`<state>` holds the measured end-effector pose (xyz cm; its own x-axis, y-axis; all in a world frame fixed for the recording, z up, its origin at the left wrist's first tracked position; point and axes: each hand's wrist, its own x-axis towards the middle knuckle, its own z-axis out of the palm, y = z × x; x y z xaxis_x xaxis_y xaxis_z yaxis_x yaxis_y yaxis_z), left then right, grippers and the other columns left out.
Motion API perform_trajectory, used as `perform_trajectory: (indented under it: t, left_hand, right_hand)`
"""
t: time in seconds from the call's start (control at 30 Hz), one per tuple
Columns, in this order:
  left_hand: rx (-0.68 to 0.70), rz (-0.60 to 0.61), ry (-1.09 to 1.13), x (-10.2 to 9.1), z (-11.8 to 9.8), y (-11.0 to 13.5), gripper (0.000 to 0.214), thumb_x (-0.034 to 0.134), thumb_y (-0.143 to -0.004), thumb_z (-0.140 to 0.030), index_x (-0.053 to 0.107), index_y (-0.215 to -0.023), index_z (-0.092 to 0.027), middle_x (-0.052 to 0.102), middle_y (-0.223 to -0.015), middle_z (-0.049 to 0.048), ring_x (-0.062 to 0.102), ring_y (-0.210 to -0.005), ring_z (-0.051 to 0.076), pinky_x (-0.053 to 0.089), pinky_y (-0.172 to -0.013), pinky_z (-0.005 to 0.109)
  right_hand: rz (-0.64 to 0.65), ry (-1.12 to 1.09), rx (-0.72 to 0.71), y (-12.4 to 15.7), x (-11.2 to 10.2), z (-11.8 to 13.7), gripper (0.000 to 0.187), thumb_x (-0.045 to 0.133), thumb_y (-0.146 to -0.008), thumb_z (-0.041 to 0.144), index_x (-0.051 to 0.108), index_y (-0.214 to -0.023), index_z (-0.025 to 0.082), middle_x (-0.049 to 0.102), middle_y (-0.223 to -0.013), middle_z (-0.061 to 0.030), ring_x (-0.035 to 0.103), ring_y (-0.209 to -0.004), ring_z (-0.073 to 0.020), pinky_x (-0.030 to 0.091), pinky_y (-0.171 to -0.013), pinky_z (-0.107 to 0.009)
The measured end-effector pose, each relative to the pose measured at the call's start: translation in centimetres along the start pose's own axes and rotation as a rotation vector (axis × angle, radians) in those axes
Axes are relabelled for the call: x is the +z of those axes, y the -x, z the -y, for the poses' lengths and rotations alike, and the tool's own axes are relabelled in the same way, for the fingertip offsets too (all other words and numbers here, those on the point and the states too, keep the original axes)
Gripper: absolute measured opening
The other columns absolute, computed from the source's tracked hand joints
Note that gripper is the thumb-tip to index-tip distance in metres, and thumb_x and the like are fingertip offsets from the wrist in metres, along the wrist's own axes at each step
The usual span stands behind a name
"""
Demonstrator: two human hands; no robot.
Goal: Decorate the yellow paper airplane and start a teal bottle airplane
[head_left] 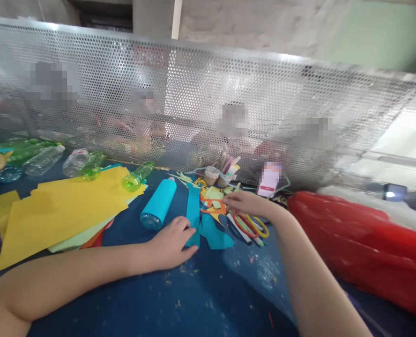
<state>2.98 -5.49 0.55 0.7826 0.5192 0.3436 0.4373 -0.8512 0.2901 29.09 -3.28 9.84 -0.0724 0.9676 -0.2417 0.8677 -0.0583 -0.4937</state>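
My left hand lies on the blue table, thumb and fingers apart, its fingertips at the lower part of a blue paper strip. Just beyond it lies a clear plastic bottle wrapped in blue paper. My right hand reaches in from the right over a heap of cut paper scraps, fingers stretched toward an orange piece; some fingers are partly hidden. Between the hands is another blue paper piece. Below my right wrist are looped coloured strips.
Yellow paper sheets lie at left, with green bottles and clear bottles behind. A small cup and a phone stand by the perforated metal screen. A red plastic bag fills the right. People sit beyond the screen.
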Motion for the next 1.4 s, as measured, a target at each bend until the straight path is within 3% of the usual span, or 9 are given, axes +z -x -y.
perform_trajectory:
  t: [0.13,0.2,0.33,0.43,0.6,0.77,0.97,1.17,1.4]
  left_hand:
    - [0.021,-0.017,-0.015,0.0,0.0,-0.1,0.031,0.044,-0.091,-0.034,0.062,-0.106,-0.014,0.054,-0.100,0.0108,0.050,-0.098,0.025,0.046,-0.088,0.040]
    - [0.018,-0.024,-0.019,0.1,0.0,-0.1,0.030,0.044,-0.091,-0.034,0.062,-0.105,-0.014,0.054,-0.098,0.0105,0.050,-0.097,0.025,0.046,-0.086,0.040]
    - [0.002,-0.029,-0.005,0.2,-0.1,0.0,0.033,0.053,-0.085,-0.040,0.062,-0.105,-0.015,0.054,-0.100,0.0110,0.050,-0.099,0.026,0.046,-0.085,0.041]
    - [-0.014,-0.029,0.008,0.3,0.0,0.0,0.042,0.061,-0.077,-0.047,0.062,-0.104,-0.015,0.054,-0.102,0.0114,0.050,-0.100,0.028,0.047,-0.085,0.042]
    - [-0.023,-0.029,0.024,0.4,0.0,-0.1,0.042,0.062,-0.076,-0.047,0.063,-0.104,-0.015,0.053,-0.102,0.0116,0.050,-0.099,0.028,0.047,-0.084,0.043]
    - [-0.025,-0.026,0.016,0.4,0.0,-0.1,0.039,0.061,-0.078,-0.043,0.062,-0.104,-0.015,0.053,-0.101,0.0114,0.049,-0.099,0.028,0.047,-0.083,0.043]
    - [-0.033,0.009,-0.001,0.1,-0.3,-0.3,0.038,0.058,-0.079,-0.041,0.062,-0.103,-0.013,0.053,-0.101,0.0127,0.048,-0.101,0.029,0.046,-0.084,0.044]
    - [-0.036,-0.007,-0.007,0.2,-0.2,-0.3,0.036,0.059,-0.078,-0.040,0.061,-0.103,-0.014,0.053,-0.101,0.0118,0.049,-0.100,0.028,0.047,-0.084,0.043]
    - [-0.028,-0.011,-0.007,0.3,-0.4,0.0,0.033,0.056,-0.081,-0.038,0.060,-0.104,-0.014,0.054,-0.100,0.0117,0.050,-0.098,0.028,0.048,-0.082,0.041]
  right_hand:
    - [0.066,0.125,-0.084,0.0,0.7,1.1,0.032,0.053,-0.081,0.043,0.063,-0.098,0.018,0.070,-0.083,-0.0068,0.065,-0.075,-0.0200,0.048,-0.067,-0.027]
    - [0.114,0.177,-0.125,-0.4,1.7,1.4,0.040,0.061,-0.074,0.039,0.060,-0.108,0.018,0.069,-0.093,-0.0069,0.064,-0.079,-0.0206,0.048,-0.069,-0.027]
    - [0.177,0.239,-0.182,-1.6,3.9,1.7,0.065,0.074,-0.058,0.041,0.055,-0.117,0.020,0.061,-0.116,-0.0081,0.060,-0.095,-0.0238,0.047,-0.077,-0.029]
    - [0.216,0.273,-0.179,-2.0,4.7,1.6,0.070,0.076,-0.053,0.039,0.054,-0.116,0.019,0.060,-0.115,-0.0083,0.059,-0.096,-0.0250,0.046,-0.077,-0.030]
    - [0.291,0.248,-0.072,-1.5,4.3,1.8,0.067,0.074,-0.054,0.037,0.052,-0.116,0.025,0.061,-0.111,-0.0036,0.062,-0.075,-0.0191,0.046,-0.063,-0.028]
    - [0.256,0.378,-0.127,-1.2,4.1,2.3,0.056,0.075,-0.051,0.039,0.062,-0.104,0.024,0.065,-0.103,-0.0045,0.061,-0.090,-0.0268,0.045,-0.069,-0.029]
    - [0.266,0.444,-0.142,-1.4,4.4,2.8,0.050,0.072,-0.056,0.038,0.064,-0.102,0.021,0.066,-0.103,-0.0068,0.061,-0.093,-0.0281,0.045,-0.072,-0.030]
    - [0.259,0.349,-0.159,-1.4,4.5,2.5,0.060,0.073,-0.054,0.032,0.057,-0.111,0.022,0.064,-0.107,-0.0042,0.061,-0.093,-0.0239,0.044,-0.072,-0.027]
    - [0.294,0.353,-0.192,-1.5,4.5,2.2,0.034,0.073,-0.056,0.028,0.065,-0.089,0.022,0.063,-0.107,-0.0052,0.059,-0.097,-0.0276,0.044,-0.080,-0.032]
